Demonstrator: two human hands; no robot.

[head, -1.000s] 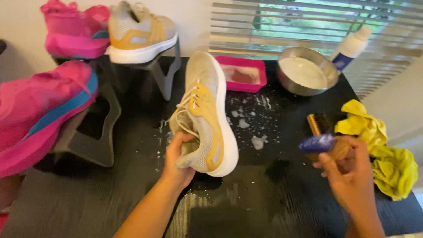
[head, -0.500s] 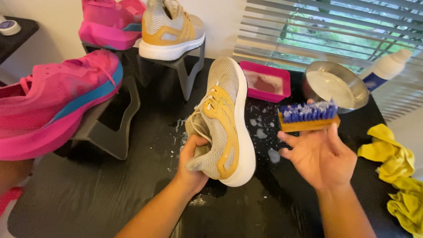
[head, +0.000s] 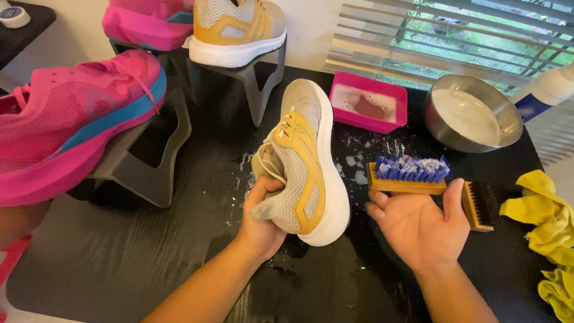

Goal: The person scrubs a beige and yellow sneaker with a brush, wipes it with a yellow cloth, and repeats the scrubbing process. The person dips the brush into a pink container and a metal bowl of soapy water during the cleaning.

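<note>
Your left hand (head: 263,218) has its fingers (head: 261,189) clenched around the heel of the grey and yellow shoe (head: 306,161), which stands tilted on the black table (head: 149,257). Your right hand (head: 421,224) lies palm up, fingers released, the blue-bristled brush (head: 408,174) resting across its fingertips; a dark-bristled brush (head: 478,205) lies just beside the thumb.

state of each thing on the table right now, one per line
left hand: gripping the grey and yellow shoe at its heel, shoe on its side
right hand: open, palm up, blue-bristled brush on its fingertips, bristles up, foamy
dark-bristled brush: lying on the black table
pink tray: holds sudsy liquid
steel bowl: filled with whitish liquid
yellow cloth: crumpled
pink shoe: on a stand
</note>
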